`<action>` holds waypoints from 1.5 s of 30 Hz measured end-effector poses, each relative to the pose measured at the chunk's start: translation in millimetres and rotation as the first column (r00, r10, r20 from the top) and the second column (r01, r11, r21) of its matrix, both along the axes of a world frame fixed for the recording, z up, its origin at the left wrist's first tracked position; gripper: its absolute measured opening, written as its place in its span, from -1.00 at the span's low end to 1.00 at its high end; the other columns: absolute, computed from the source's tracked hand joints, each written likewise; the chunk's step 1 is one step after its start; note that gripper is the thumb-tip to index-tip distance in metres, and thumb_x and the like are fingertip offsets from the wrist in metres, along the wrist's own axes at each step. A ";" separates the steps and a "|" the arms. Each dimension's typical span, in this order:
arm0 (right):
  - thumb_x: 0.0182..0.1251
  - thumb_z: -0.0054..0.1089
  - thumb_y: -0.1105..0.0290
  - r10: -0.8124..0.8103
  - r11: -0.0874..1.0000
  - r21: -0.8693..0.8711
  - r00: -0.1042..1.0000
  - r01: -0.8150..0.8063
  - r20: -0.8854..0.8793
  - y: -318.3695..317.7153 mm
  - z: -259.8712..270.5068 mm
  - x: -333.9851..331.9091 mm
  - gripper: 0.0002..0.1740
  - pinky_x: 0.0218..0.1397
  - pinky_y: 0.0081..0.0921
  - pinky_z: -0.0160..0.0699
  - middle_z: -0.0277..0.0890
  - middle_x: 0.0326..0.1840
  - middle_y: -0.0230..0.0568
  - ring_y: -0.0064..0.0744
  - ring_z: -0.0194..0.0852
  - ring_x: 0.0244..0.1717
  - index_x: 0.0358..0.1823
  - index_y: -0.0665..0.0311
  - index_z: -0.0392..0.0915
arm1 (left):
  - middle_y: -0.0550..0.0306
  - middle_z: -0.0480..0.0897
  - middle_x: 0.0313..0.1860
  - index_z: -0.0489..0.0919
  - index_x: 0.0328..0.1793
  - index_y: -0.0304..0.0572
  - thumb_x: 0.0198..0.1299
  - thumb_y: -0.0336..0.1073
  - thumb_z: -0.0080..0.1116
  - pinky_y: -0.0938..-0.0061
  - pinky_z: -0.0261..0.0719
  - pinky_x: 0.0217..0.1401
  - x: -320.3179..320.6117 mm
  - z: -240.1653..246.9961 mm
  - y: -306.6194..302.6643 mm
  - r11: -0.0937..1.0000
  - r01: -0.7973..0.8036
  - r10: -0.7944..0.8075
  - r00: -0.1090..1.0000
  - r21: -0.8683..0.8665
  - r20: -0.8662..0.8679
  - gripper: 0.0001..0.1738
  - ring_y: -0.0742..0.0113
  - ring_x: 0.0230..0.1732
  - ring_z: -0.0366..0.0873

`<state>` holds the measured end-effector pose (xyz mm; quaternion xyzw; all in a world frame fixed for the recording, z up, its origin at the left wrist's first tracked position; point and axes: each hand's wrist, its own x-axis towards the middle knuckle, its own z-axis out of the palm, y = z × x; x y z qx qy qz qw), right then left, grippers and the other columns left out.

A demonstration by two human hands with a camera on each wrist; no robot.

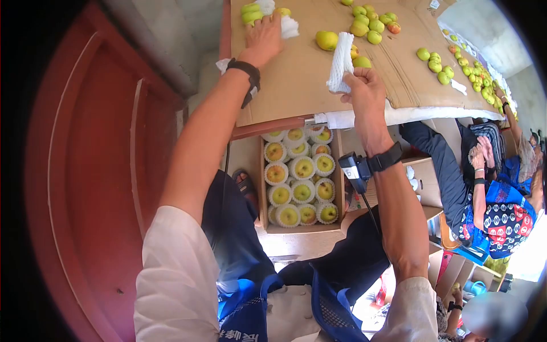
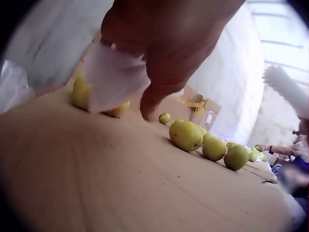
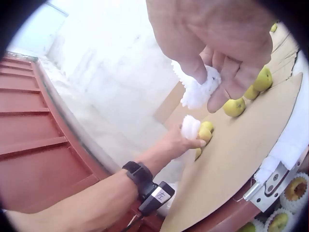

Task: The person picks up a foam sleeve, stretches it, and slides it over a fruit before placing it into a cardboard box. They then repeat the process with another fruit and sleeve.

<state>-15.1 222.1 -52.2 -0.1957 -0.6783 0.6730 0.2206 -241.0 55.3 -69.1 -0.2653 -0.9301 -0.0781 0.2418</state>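
My right hand (image 1: 367,94) pinches a white foam net sleeve (image 1: 342,60) between thumb and fingers, above the cardboard-covered table. The sleeve stands upright in the head view and looks bunched in the right wrist view. At the table's far left, my left hand (image 1: 265,41) reaches over a few yellow-green apples (image 1: 251,13). A thin white wrapping piece (image 2: 113,77) hangs from its fingers in the left wrist view, partly covering apples behind it. The left fingertips are largely hidden there. More apples (image 1: 327,40) lie just beyond the right hand.
Below the table edge stands a carton (image 1: 263,188) of apples in foam nets. Loose apples (image 1: 373,25) lie in groups across the cardboard (image 1: 307,85). A red door (image 1: 85,171) is on the left. Other people (image 1: 501,211) sit along the table's right side.
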 end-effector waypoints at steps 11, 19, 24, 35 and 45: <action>0.35 0.37 0.36 0.076 0.996 0.040 0.993 -0.080 0.087 18.6 -4.3 17.0 -0.71 -0.35 -0.57 0.52 0.67 -0.20 -0.18 -0.45 0.69 -0.28 -0.04 0.35 0.51 | -0.07 0.58 0.25 0.55 0.38 -0.05 0.31 -0.19 0.23 0.05 0.42 0.32 5.1 -38.5 -7.9 0.986 0.166 -0.168 0.981 -0.035 -0.092 -0.50 -0.02 0.31 0.52; 0.28 0.38 0.40 0.016 0.989 0.145 1.000 -0.020 0.026 2.0 1.6 15.4 -0.69 -0.10 -0.40 0.63 0.70 -0.21 -0.09 -0.37 0.65 -0.24 -0.08 0.46 0.56 | 0.11 0.73 0.11 0.61 0.31 -0.23 0.29 0.00 0.38 0.40 0.56 -0.01 125.3 50.7 20.2 0.726 0.068 -0.651 0.392 0.685 0.650 -0.41 0.30 0.11 0.67; 0.29 0.38 0.37 0.129 0.991 -0.035 0.991 -0.130 -0.022 -10.4 14.9 28.1 -0.67 -0.22 -0.49 0.56 0.67 -0.19 -0.14 -0.44 0.59 -0.31 -0.06 0.45 0.56 | 0.10 0.72 0.07 0.60 0.26 -0.34 0.31 -0.16 0.33 0.47 0.57 0.01 143.1 59.5 2.4 0.630 -0.014 -0.729 0.333 0.777 0.598 -0.50 0.39 0.06 0.65; 0.43 0.30 0.36 0.362 0.907 -0.167 0.918 -0.387 -0.163 -19.3 29.3 46.0 -0.59 -0.18 -0.50 0.62 0.69 -0.10 -0.24 -0.54 0.65 -0.18 0.24 0.38 0.57 | 0.21 0.74 -0.06 0.67 0.12 -0.27 0.33 -0.37 0.27 0.44 0.61 0.01 175.9 51.2 -21.5 0.558 -0.083 -0.738 0.403 0.825 0.540 -0.73 0.45 -0.07 0.67; 0.52 0.27 0.33 0.392 0.830 -0.367 0.907 -0.421 -0.153 -7.9 22.2 48.8 -0.65 -0.12 -0.53 0.72 0.71 -0.05 -0.23 -0.48 0.72 -0.16 0.19 0.40 0.57 | 0.22 0.74 -0.02 0.66 0.17 -0.26 0.35 -0.39 0.27 0.43 0.60 0.12 180.2 40.8 -34.4 0.479 -0.160 -0.773 0.388 0.863 0.501 -0.71 0.42 -0.03 0.66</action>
